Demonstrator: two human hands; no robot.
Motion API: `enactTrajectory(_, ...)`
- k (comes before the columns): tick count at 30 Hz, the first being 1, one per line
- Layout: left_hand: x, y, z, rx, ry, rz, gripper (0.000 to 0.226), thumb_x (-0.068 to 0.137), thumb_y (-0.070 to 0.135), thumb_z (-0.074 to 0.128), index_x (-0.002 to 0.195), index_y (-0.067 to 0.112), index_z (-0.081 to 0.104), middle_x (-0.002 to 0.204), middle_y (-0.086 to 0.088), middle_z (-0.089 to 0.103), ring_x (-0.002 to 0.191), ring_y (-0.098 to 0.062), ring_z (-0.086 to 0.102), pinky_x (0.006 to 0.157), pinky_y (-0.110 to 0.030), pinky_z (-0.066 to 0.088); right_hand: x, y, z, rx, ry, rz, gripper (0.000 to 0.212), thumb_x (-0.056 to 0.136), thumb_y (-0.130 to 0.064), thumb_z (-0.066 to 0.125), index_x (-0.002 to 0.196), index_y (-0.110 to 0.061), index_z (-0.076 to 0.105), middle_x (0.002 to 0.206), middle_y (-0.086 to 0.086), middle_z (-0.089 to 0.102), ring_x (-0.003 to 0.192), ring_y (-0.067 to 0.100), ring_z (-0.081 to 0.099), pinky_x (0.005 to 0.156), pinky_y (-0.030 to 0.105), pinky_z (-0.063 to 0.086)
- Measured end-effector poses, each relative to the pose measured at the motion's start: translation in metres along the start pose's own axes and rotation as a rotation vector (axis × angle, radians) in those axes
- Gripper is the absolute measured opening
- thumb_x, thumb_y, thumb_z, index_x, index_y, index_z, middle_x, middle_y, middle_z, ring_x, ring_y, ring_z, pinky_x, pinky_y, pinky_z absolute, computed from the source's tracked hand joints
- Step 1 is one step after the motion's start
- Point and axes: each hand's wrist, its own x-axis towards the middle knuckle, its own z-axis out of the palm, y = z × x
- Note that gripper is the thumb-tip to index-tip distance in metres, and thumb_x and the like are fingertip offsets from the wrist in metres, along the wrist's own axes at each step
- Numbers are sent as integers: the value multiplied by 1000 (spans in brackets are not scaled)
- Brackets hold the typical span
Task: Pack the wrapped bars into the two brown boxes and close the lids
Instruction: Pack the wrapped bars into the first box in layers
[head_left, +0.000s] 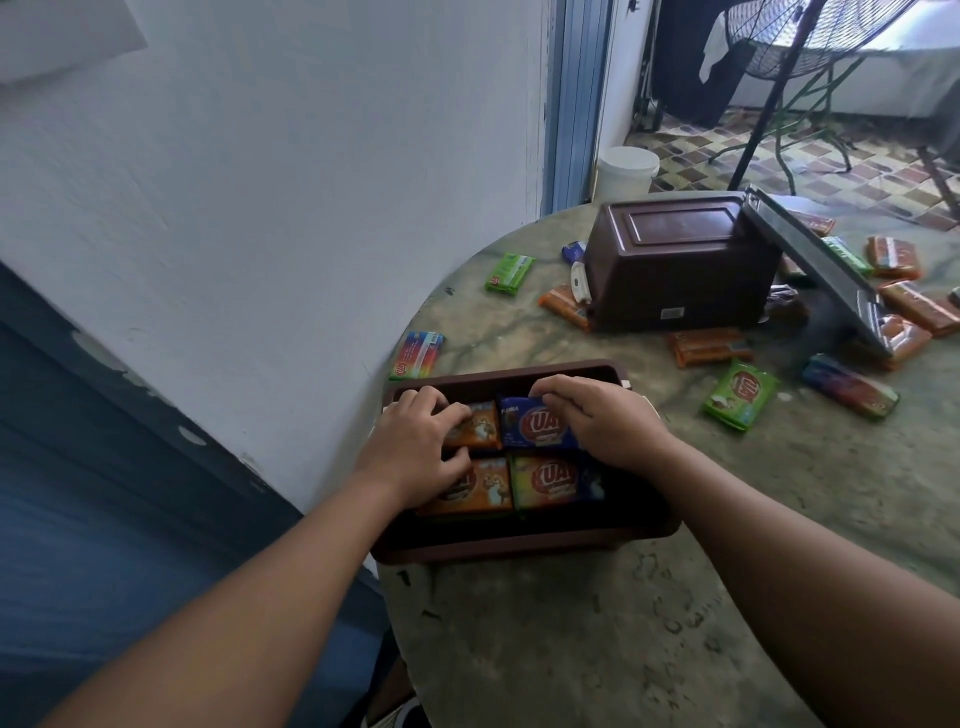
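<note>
Head view, looking down at a round table (779, 519). Near brown box (519, 545) sitting open at the table's left edge, holding four wrapped bars in two rows. Left hand (415, 447) reaching into the box's left half, fingers curled down over the far orange bar (480, 428), thumb lying on the near orange bar (478, 488); whether gripping or only pressing, impossible to tell. Right hand (597, 421) reaching into the right half, fingers bent, fingertips pinching the far edge of the blue bar (535, 428). Rainbow-coloured bar (550, 480) lying just in front of the blue one, untouched. Second brown box (680, 265) lying tipped over further back on the table, base facing the camera, grey lid (815, 270) hanging open to its right. Loose bars scattered around it: green bar (509, 271) to its left, another green bar (740, 395) in front, striped bar (418, 355) just beyond the near box, several orange ones lying right of the lid.
</note>
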Motion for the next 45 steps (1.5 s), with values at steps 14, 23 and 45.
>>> enactTrajectory(14,-1,-1,0,17,21,17,52,93,52,61,139,29,60,123,2,53,115,-20,49,103,-43,46,-1,3,4,-274,-87,-129,51,85,-67,64,134,-63,51,134,-25,48,126,13,46,95,44,49)
enactTrajectory(23,0,-2,1,24,26,42,49,94,52,61,137,30,62,125,2,54,116,-20,48,103,-45,46,0,1,3,-277,-111,-125,47,91,-62,63,137,-65,49,143,-25,46,134,14,40,101,45,45)
enactTrajectory(45,-3,-2,4,-14,268,-489,55,100,60,43,126,12,46,127,-16,48,111,-30,47,90,-44,48,-9,-1,1,-92,382,277,41,96,-36,62,131,-19,50,127,11,45,115,32,45,97,46,47)
